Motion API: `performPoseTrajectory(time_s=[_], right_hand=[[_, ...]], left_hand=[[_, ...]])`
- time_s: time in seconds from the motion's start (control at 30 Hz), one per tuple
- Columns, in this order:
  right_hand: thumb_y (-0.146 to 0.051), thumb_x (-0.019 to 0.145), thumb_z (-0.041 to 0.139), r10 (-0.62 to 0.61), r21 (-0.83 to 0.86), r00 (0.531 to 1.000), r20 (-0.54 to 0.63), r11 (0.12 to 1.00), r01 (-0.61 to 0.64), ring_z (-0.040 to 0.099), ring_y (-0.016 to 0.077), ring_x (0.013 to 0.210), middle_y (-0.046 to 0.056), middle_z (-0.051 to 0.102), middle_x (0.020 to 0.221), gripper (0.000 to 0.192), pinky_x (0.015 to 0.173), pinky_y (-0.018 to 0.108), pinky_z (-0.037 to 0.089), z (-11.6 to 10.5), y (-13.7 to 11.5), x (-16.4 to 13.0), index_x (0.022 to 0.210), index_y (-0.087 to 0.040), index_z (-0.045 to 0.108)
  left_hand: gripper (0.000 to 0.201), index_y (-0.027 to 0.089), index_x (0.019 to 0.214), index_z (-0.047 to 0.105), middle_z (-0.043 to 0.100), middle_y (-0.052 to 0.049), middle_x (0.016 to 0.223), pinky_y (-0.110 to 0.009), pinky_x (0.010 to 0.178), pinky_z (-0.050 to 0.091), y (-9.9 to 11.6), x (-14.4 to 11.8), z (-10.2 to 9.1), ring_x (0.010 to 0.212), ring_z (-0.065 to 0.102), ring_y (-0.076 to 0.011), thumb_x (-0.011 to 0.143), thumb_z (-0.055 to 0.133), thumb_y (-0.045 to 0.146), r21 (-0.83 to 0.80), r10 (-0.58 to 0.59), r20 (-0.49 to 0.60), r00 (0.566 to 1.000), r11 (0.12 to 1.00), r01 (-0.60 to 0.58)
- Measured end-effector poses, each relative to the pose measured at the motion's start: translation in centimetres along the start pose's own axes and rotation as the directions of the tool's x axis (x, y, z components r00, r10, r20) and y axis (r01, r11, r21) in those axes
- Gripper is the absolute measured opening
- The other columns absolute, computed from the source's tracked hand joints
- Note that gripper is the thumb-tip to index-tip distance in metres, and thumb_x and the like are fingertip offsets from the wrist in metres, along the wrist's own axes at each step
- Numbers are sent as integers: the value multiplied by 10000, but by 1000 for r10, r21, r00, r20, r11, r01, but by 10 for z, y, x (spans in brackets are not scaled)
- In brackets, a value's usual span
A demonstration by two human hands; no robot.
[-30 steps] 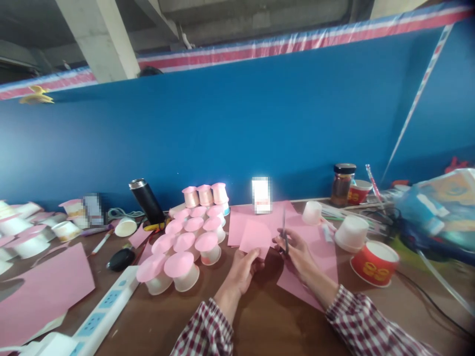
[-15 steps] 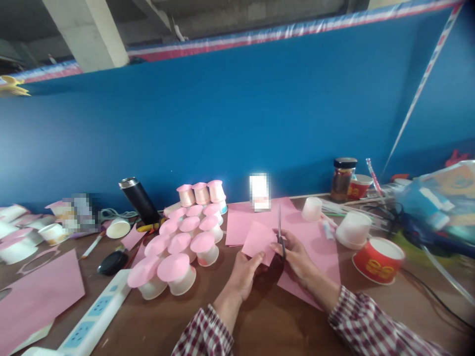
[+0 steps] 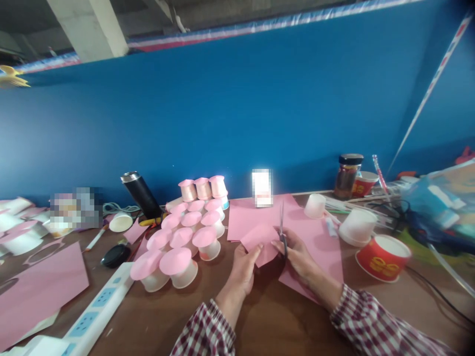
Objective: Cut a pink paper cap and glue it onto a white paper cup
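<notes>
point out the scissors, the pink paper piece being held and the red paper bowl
scissors (image 3: 282, 225), head view, on the blades
pink paper piece (image 3: 260, 238), head view, its middle
red paper bowl (image 3: 382, 259), head view, outer wall

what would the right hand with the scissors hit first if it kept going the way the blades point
Probably the blurred white card standing at the blue wall; the scissors in the right hand point up-table over pink sheets. Depth is unclear.
</notes>
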State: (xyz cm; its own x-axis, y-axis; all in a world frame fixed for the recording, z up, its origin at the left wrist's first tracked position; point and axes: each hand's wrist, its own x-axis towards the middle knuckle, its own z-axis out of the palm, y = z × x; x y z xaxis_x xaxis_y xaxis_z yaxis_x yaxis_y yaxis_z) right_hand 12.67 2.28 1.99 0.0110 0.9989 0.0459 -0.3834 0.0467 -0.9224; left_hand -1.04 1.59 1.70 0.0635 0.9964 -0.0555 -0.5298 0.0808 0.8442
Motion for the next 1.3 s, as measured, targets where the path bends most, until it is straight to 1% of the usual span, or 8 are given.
performPoseTrajectory(time_s=[0.2, 0.37, 0.47, 0.57, 0.63, 0.87, 1.13, 1.3], right_hand=[[-278, 584, 819, 48, 19, 998, 31, 999, -48, 459, 91, 587, -47, 559, 692, 483, 517, 195, 372, 0, 2, -3, 1018, -239, 612], [-269, 614, 810, 24, 82, 998, 63, 996, -29, 487, 90, 607, -43, 571, 707, 467, 550, 194, 405, -1, 6, -4, 1032, -240, 602], [-292, 629, 804, 25, 118, 996, 86, 992, -36, 510, 98, 617, -36, 594, 731, 467, 561, 205, 423, -1, 6, -4, 1043, -247, 594], [-311, 634, 801, 24, 118, 994, 111, 992, -37, 538, 109, 639, -27, 616, 748, 466, 593, 219, 441, 0, 5, -4, 1045, -248, 591], [-321, 629, 804, 17, 108, 993, 117, 994, -30, 544, 109, 634, -27, 623, 747, 467, 601, 222, 444, 1, 4, -5, 1039, -248, 594], [-319, 632, 801, 19, 74, 995, 96, 997, -26, 534, 108, 620, -31, 610, 718, 463, 565, 205, 424, 1, 4, -5, 1042, -246, 599], [-305, 579, 827, 43, 83, 998, 47, 995, -47, 506, 95, 570, -56, 567, 674, 505, 529, 206, 406, 2, 3, -4, 1018, -250, 583], [-297, 586, 825, 45, 81, 998, 42, 996, -48, 505, 93, 568, -56, 563, 663, 509, 526, 199, 405, 1, 3, -4, 1030, -246, 580]], left_hand=[[466, 83, 1014, 649, 705, -150, 952, -355, 815, 489, 0, 0, 3, 878, 661, -253, 643, 762, 341, 16, -3, -12, 1000, 1000, 3], [456, 74, 1030, 653, 700, -162, 969, -381, 851, 478, -4, 1, 2, 886, 659, -261, 651, 761, 304, 56, 17, 16, 1000, 998, -18], [455, 94, 1046, 653, 691, -159, 1013, -384, 846, 480, -4, 0, 0, 910, 652, -267, 660, 754, 312, 92, -8, 52, 999, 996, 3], [443, 104, 1057, 649, 682, -157, 1048, -371, 836, 482, -5, 0, 0, 943, 643, -266, 680, 737, 320, 115, -30, 62, 998, 993, 22], [445, 90, 1047, 648, 687, -160, 1030, -354, 810, 488, -6, 1, 0, 925, 647, -261, 682, 735, 329, 120, -10, 52, 999, 993, 4], [418, 73, 957, 662, 709, -151, 916, -284, 690, 479, -8, 3, -2, 807, 658, -227, 659, 748, 353, 128, 18, -3, 1000, 992, -18], [454, 77, 958, 671, 711, -148, 886, -326, 729, 486, -7, 3, -1, 786, 665, -238, 632, 760, 380, 124, -10, -21, 1000, 992, 13], [428, 79, 958, 665, 712, -143, 881, -302, 704, 485, -7, 4, -3, 779, 665, -226, 656, 746, 372, 145, -13, -17, 1000, 989, 15]])
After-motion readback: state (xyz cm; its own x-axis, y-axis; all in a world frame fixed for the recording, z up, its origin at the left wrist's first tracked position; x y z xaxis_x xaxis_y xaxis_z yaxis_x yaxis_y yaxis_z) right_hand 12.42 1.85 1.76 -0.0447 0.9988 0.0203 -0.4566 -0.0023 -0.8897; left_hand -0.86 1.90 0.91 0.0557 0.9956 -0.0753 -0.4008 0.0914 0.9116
